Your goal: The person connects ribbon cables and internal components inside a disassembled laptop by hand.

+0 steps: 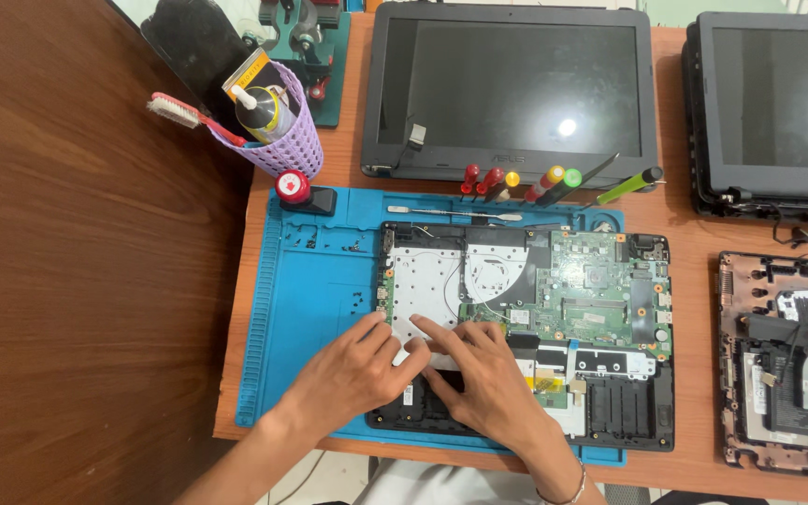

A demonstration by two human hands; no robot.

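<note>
An opened laptop base (600,393) lies on a blue repair mat (315,290), its green circuit board (591,290) and silver metal plate (423,281) exposed. My left hand (353,374) and my right hand (479,379) rest side by side on the lower left part of the base. The fingertips of both press on a pale flat strip (441,359) just below the metal plate. Neither hand holds a tool. What lies under the palms is hidden.
Several screwdrivers (554,185) and a thin metal spudger (451,214) lie along the mat's far edge. A detached laptop screen (512,89) sits behind, another screen (778,103) and a second opened laptop (787,365) to the right. A purple basket (287,140) with a toothbrush stands at far left.
</note>
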